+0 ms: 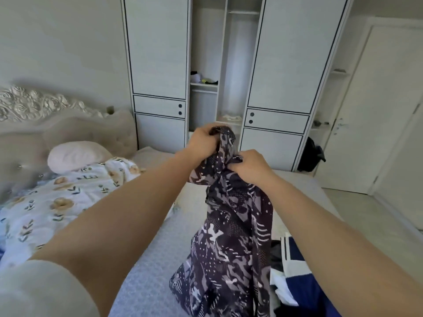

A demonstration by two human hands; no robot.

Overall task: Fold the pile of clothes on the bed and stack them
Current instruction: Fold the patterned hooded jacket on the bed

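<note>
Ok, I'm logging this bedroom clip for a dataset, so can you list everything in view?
patterned garment: one, dark purple-black with white marks, held up over the bed
pile of clothes: one heap, blue, white and black, on the bed at lower right
bed: one, grey cover, foreground
floral duvet: one, white with tan flowers, left side of the bed
pillow: one, pale pink, by the headboard
headboard: one, beige with silver carving, left
wardrobe: one, white, middle section open, far wall
black bag: one, on the floor beside the wardrobe
door: one, white, right
left hand: grips the garment's top
right hand: grips the garment lower down
</note>
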